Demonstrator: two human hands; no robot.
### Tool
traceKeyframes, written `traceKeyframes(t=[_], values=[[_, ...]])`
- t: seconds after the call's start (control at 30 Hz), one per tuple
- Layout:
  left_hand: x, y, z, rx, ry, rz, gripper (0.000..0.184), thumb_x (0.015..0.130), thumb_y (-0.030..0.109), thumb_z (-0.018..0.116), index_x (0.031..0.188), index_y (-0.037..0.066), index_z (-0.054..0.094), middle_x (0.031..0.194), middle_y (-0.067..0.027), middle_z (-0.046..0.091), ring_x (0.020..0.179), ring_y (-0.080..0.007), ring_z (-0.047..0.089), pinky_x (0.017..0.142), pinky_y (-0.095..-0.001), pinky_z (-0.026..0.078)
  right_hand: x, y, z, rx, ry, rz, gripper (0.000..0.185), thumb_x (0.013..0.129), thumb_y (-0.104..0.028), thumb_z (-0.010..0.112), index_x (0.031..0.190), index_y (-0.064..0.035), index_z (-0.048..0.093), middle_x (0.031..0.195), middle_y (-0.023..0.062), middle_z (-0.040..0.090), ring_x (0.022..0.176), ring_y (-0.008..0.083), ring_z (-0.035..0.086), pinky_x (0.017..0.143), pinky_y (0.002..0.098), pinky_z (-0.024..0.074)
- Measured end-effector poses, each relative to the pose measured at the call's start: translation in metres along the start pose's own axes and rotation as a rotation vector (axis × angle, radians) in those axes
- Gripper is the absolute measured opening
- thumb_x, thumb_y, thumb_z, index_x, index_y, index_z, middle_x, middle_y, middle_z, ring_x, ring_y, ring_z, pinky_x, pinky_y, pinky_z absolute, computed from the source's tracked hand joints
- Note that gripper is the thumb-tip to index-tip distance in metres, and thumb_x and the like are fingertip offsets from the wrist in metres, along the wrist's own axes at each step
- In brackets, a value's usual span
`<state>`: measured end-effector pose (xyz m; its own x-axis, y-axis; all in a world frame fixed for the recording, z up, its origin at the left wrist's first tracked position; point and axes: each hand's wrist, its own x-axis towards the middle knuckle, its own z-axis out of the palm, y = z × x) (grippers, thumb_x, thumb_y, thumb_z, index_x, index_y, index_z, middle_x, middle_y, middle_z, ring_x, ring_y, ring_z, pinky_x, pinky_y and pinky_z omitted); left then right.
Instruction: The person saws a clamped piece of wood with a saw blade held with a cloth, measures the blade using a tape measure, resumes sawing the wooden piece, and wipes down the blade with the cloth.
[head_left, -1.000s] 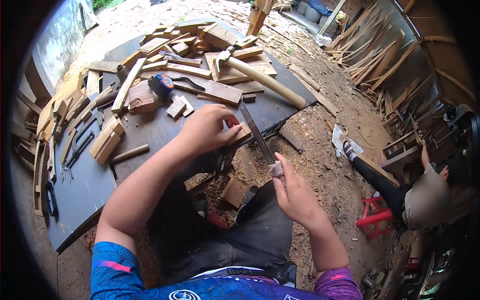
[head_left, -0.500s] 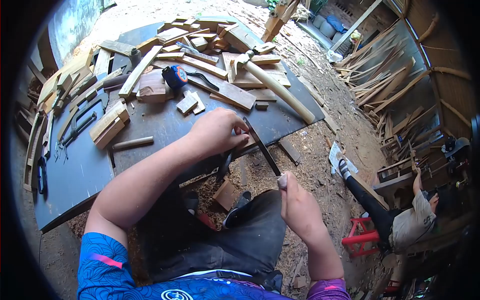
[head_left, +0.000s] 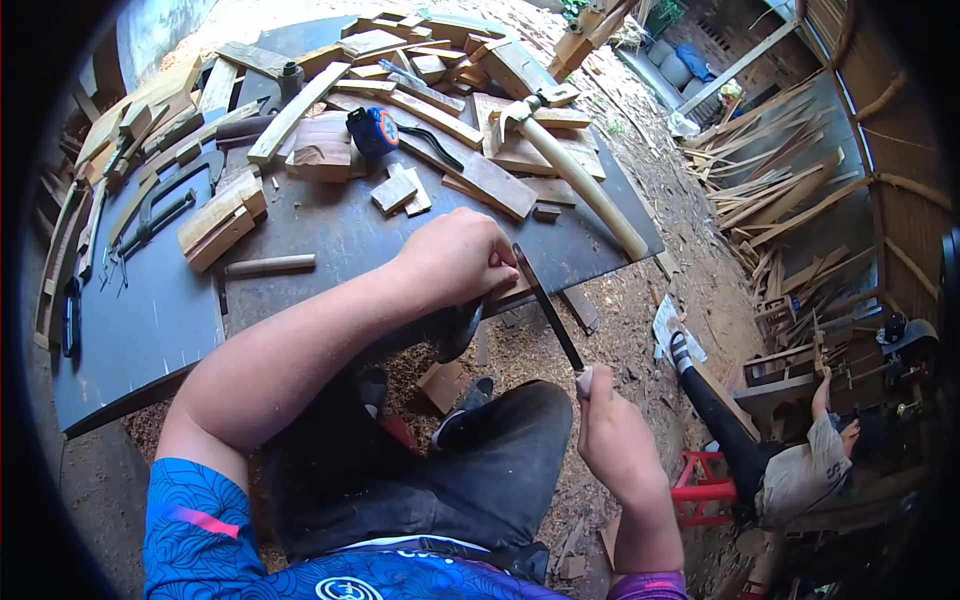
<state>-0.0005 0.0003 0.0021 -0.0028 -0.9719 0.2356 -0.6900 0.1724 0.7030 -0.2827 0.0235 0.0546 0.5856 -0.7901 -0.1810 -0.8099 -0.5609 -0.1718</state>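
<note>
My left hand (head_left: 462, 258) is closed on a small wood piece (head_left: 513, 291) at the near edge of the dark table (head_left: 350, 235); the fingers cover most of the piece. My right hand (head_left: 618, 432) is wrapped round the pale handle of a long dark file (head_left: 552, 318). The file slants up and left, its far end beside my left fingertips and against or very near the wood. A hammer (head_left: 570, 170) with a wooden handle lies beyond my hands. Left of it is a blue tape measure (head_left: 373, 131), close to two small blocks (head_left: 401, 190).
Wood offcuts (head_left: 430, 68) are piled at the table's far side. A clamp (head_left: 160, 210) and a short dowel (head_left: 270, 265) lie on the left. Another person (head_left: 800, 470) is at the right, near a red stool (head_left: 700, 490). Wood strips (head_left: 770, 170) lean at upper right.
The camera view has shifted, so the table and tools appear further left or lower. The file has moved slightly along the wood piece, which my left hand still holds.
</note>
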Motion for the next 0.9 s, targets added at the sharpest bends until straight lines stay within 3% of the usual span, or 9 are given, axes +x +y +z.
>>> traceKeyframes(t=[0.13,0.4,0.47,0.53,0.63,0.73,0.77,0.83,0.9], values=[[0.003,0.001,-0.003,-0.038,-0.01,-0.021,0.02,0.084,0.025,0.079,0.096,0.009,0.082,0.09,-0.0145,0.077,0.082,-0.0292,0.075,0.077,-0.0375,0.059,0.053,-0.006,0.021,0.058,0.053,-0.071,0.027,0.097,-0.001,0.045,0.124,0.0014,0.042,0.105,0.0323,0.069,0.096,0.05,0.067,0.08,0.0553,0.0543],[0.006,-0.005,-0.006,-0.071,-0.038,0.014,0.022,0.084,0.021,0.081,0.098,0.004,0.081,0.082,-0.0158,0.076,0.076,-0.0261,0.074,0.075,-0.0347,0.057,0.015,0.008,0.013,0.037,-0.01,-0.031,0.027,0.098,-0.002,0.041,0.125,-0.0002,0.041,0.109,0.0288,0.07,0.097,0.0483,0.069,0.084,0.0549,0.0551],[0.009,0.0,-0.014,-0.114,-0.132,-0.091,0.022,0.084,0.021,0.082,0.098,0.004,0.081,0.083,-0.015,0.076,0.075,-0.022,0.073,0.073,-0.0333,0.057,0.025,0.003,0.024,0.153,0.137,-0.16,0.017,0.101,-0.004,0.047,0.115,0.0012,0.039,0.076,0.0321,0.064,0.075,0.0528,0.064,0.062,0.0604,0.0466],[0.01,-0.004,-0.012,-0.152,-0.132,-0.083,0.021,0.086,0.022,0.083,0.099,0.005,0.082,0.084,-0.0104,0.078,0.073,-0.0133,0.069,0.071,-0.0312,0.055,0.054,0.001,0.031,0.196,0.169,-0.149,0.018,0.1,-0.003,0.047,0.116,0.001,0.039,0.076,0.0316,0.064,0.075,0.0522,0.065,0.061,0.0597,0.0476],[0.008,-0.01,-0.007,-0.229,-0.134,-0.142,0.023,0.087,0.023,0.083,0.101,0.005,0.081,0.086,-0.0062,0.078,0.075,-0.0096,0.065,0.07,-0.0295,0.052,0.074,0.001,0.044,0.205,0.218,-0.225,0.019,0.098,-0.001,0.047,0.116,0.0022,0.039,0.077,0.0313,0.065,0.073,0.0521,0.065,0.063,0.0594,0.0491],[0.005,-0.027,0.003,-0.172,-0.007,0.073,0.026,0.085,0.035,0.083,0.098,0.012,0.083,0.081,-0.009,0.074,0.071,-0.0222,0.068,0.066,-0.0346,0.053,0.035,0.009,0.028,0.218,0.165,-0.208,0.019,0.098,-0.001,0.044,0.116,0.0028,0.039,0.079,0.0314,0.066,0.075,0.0519,0.065,0.065,0.0596,0.0501],[0.003,-0.027,0.001,-0.173,-0.028,0.056,0.026,0.086,0.035,0.082,0.098,0.013,0.083,0.08,-0.0085,0.072,0.07,-0.0228,0.067,0.065,-0.0349,0.052,0.024,0.007,0.026,0.194,0.167,-0.226,0.019,0.098,-0.001,0.044,0.116,0.0028,0.039,0.079,0.0314,0.066,0.075,0.0519,0.065,0.065,0.0596,0.0501],[0.001,-0.027,0.001,-0.129,-0.009,0.092,0.023,0.088,0.036,0.08,0.098,0.015,0.083,0.076,-0.0074,0.068,0.067,-0.0226,0.065,0.062,-0.035,0.05,0.017,-0.001,0.02,0.156,-0.029,-0.018,0.024,0.1,-0.006,0.037,0.122,0.0023,0.04,0.099,0.0328,0.068,0.094,0.051,0.067,0.081,0.06,0.0518],[-0.002,-0.024,0.001,-0.134,0.018,0.091,0.022,0.089,0.034,0.079,0.098,0.014,0.083,0.078,-0.0075,0.069,0.068,-0.0233,0.066,0.062,-0.0352,0.051,0.041,-0.007,0.024,0.15,0.015,-0.045,0.023,0.1,-0.006,0.038,0.121,0.0019,0.04,0.098,0.0325,0.068,0.092,0.051,0.067,0.08,0.0601,0.0518]])
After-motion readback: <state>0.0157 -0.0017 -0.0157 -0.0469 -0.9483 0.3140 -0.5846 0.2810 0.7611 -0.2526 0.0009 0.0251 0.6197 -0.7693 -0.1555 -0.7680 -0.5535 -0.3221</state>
